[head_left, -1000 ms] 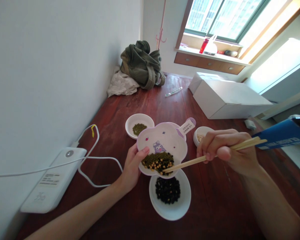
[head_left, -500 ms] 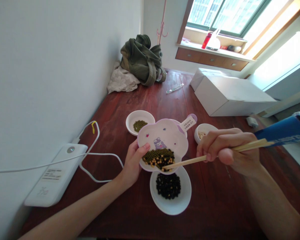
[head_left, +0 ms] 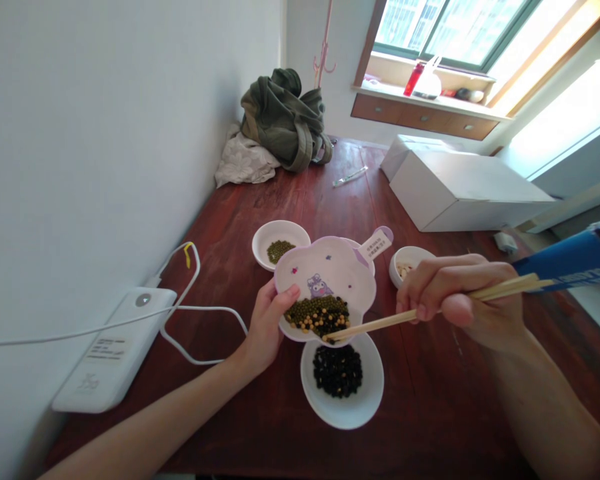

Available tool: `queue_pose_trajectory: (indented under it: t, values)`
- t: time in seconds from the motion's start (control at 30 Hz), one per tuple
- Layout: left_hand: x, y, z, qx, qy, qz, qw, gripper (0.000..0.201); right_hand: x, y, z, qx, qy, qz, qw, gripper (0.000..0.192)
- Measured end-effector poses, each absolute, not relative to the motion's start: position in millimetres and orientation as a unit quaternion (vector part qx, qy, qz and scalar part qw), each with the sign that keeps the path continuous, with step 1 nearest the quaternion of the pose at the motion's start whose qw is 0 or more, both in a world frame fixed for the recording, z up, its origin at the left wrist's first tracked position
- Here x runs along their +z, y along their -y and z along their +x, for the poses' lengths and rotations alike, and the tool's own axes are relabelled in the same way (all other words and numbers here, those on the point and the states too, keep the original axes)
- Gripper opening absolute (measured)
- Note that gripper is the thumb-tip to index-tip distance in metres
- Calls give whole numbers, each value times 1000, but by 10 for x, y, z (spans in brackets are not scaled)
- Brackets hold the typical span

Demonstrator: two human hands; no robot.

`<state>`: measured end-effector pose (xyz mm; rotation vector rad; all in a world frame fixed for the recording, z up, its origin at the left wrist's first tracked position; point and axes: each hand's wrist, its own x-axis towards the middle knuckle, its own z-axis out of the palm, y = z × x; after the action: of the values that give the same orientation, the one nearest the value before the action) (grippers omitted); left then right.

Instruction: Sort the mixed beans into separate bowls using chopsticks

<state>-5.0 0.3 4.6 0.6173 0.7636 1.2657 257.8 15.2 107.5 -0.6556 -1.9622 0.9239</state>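
Head view: left hand (head_left: 265, 327) grips the tilted flower-shaped plate (head_left: 330, 273) so mixed beans (head_left: 319, 315) pool above the black-bean bowl (head_left: 365, 400), while right hand (head_left: 455, 300) pinches chopsticks (head_left: 375, 325) into them.

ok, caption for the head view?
Left hand tilts flower-shaped dish of mixed beans; right hand works chopsticks above bowl of black beans.
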Motion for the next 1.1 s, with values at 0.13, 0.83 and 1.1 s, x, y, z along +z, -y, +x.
queue_pose_trajectory:
  t: [0.13,0.83,1.1]
  values:
    - [77,1,-42,571,-355,268,690,45,1070,-158,2610,370,783,-266,425,38]
    - [104,-19,-33,567,-363,250,696,44,1094,-179,2613,379,774,-259,436,42]
    - [124,-16,-32,567,-370,243,694,42,1108,-184,2636,364,774,-261,448,39]
